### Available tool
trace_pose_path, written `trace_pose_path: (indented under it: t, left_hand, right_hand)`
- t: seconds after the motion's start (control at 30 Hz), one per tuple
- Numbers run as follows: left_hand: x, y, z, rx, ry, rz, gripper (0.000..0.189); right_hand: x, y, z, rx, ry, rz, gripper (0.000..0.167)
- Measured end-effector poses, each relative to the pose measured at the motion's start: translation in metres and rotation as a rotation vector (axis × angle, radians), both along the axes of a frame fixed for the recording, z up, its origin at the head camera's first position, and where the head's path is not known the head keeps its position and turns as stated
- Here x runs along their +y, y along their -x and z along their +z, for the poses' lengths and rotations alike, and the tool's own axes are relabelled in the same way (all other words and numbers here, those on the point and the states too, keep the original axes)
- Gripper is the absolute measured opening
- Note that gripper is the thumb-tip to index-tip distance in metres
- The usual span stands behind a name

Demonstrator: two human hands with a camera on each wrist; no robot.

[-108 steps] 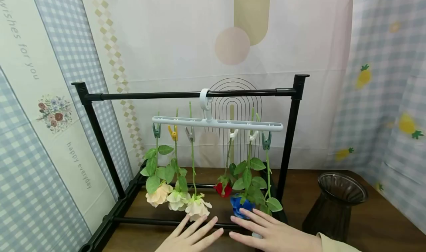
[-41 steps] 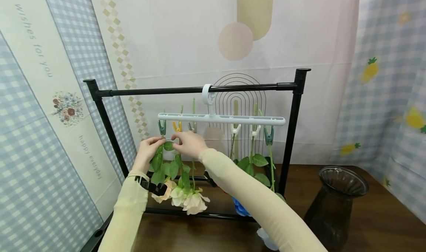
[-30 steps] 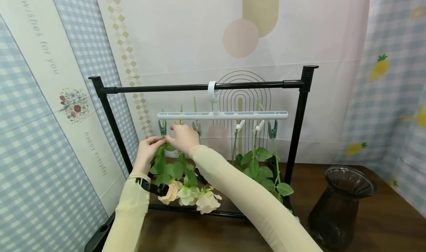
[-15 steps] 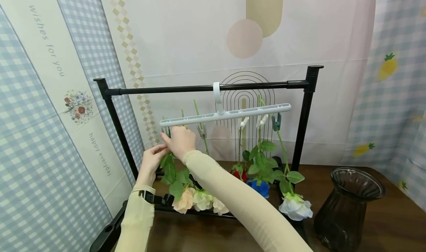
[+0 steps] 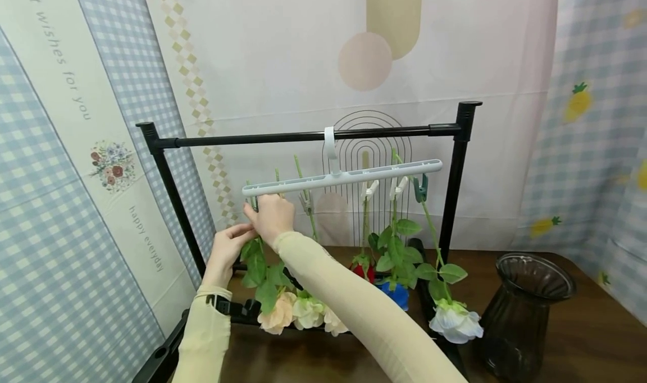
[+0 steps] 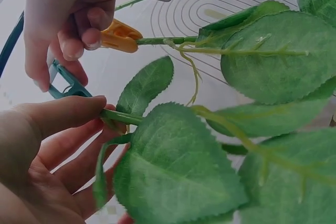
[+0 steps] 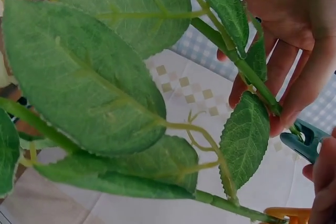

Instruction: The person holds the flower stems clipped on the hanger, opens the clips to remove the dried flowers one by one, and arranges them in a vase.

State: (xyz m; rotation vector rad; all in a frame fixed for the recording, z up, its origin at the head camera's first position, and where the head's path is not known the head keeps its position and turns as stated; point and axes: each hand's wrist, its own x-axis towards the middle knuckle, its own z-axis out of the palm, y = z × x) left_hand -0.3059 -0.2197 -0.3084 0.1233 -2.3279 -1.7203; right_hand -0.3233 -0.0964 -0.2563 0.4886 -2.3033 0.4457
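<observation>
A pale blue hanger (image 5: 389, 171) hangs from a black rack's top bar (image 5: 242, 138), its left end tilted low. Clothespins along it hold upside-down roses. At its left end, my left hand (image 5: 227, 251) pinches the stem (image 6: 123, 117) of the peach rose (image 5: 278, 314) between thumb and fingers, just below the dark green clothespin (image 6: 67, 81). My right hand (image 5: 273, 217) grips that clothespin from above, partly covering it in the head view. The stem's end still sits at the clothespin's tip in the right wrist view. A yellow clothespin (image 6: 119, 36) is right beside the right fingers.
A dark glass vase (image 5: 520, 321) stands on the brown table at right. Pale roses (image 5: 307, 314) hang close to the peach one. Red (image 5: 365, 270), blue (image 5: 395, 296) and white (image 5: 456, 322) roses hang on the right half. My right forearm crosses before the rack.
Both hands have risen from the front of the rack to the left clothespin and taken hold there. The hanger's left end has dipped and its right end risen.
</observation>
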Motion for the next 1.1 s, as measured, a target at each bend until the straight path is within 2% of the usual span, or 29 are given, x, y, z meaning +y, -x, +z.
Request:
trace_pose_path:
  t: [0.3,0.5,0.63,0.8,1.1]
  left_hand:
    - [-0.004,-0.006,0.000,-0.009,0.021,0.012,0.041]
    - [-0.011,-0.006,0.000,-0.009,0.052,0.014,0.040]
    - [-0.015,-0.006,-0.002,-0.023,0.050,0.018,0.041]
    - [-0.019,-0.009,-0.005,-0.022,0.031,0.059,0.044]
    - [-0.022,-0.017,-0.001,0.088,0.036,0.124,0.038]
  right_hand:
    - [-0.006,-0.003,-0.003,0.022,0.119,0.072,0.036]
    - [-0.009,-0.004,-0.003,0.016,0.152,0.101,0.038]
    - [-0.009,-0.004,-0.003,0.013,0.146,0.087,0.045]
    - [-0.009,-0.003,-0.003,0.022,0.142,0.059,0.050]
    - [-0.008,0.000,-0.003,0.040,0.107,-0.004,0.039]
